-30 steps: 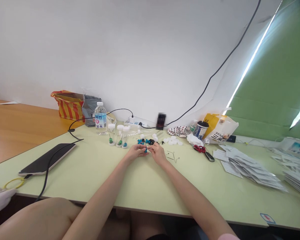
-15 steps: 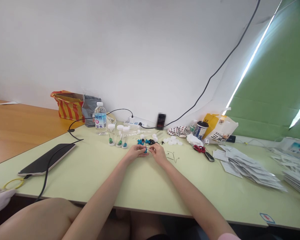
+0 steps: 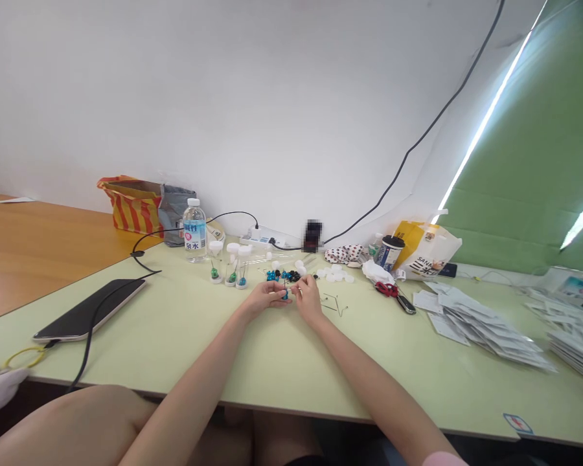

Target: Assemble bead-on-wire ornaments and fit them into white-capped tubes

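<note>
Between the fingertips of my left hand [image 3: 265,298] is a small blue piece [image 3: 285,294] with a thin dark stem pointing up. My right hand [image 3: 308,298] is closed in a pinch just to its right, its fingertips close to the piece; what they grip is too small to make out. Behind my hands lies a pile of small blue and black pieces [image 3: 276,276]. Thin bent wires [image 3: 337,304] rest on the table right of my right hand. Left of my hands stand several clear tubes with white caps [image 3: 243,250], holding green and blue pieces with stems.
White caps [image 3: 337,276] lie behind to the right, near red-handled scissors [image 3: 386,289] and a dark cup [image 3: 389,254]. Stacked white papers [image 3: 480,330] cover the right side. A water bottle [image 3: 195,233] and a tablet with a cable [image 3: 92,310] are on the left.
My right fingertips have shifted slightly beside the blue piece, and the piece sits a little further right and lower. My left hand has barely moved.
</note>
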### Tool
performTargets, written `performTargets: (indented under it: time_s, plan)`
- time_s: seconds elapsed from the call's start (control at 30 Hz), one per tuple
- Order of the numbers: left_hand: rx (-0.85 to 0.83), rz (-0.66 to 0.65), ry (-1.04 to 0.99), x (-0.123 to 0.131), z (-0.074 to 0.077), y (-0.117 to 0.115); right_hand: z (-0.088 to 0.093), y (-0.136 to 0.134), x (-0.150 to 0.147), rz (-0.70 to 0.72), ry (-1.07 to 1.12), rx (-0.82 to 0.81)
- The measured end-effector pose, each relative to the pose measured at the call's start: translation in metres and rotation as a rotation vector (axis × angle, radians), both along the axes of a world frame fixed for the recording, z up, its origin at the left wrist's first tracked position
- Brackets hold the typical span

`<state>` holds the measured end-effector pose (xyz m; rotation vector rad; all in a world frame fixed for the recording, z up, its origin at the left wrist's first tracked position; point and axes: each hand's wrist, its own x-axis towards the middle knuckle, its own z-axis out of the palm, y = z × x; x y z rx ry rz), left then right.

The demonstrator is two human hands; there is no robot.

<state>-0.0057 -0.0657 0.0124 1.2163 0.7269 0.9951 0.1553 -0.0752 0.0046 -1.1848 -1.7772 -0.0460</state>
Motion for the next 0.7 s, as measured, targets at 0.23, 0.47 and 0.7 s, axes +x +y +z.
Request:
performTargets:
  time_s: [0.23, 0.47, 0.7]
  plan:
    - [0.004, -0.001, 0.01, -0.0002, -0.0012, 0.0014, -0.0017, 0.0029, 0.0008, 0.014, -0.073, -0.129]
    - [0.007, 0.017, 0.008, -0.0002, -0.0004, 0.0012, -0.0041, 0.0053, 0.0031, 0.137, -0.047, -0.172]
    - [-0.003, 0.026, 0.016, 0.0001, -0.0003, 0.0013, -0.0036, 0.0069, 0.0066, 0.183, 0.028, -0.071]
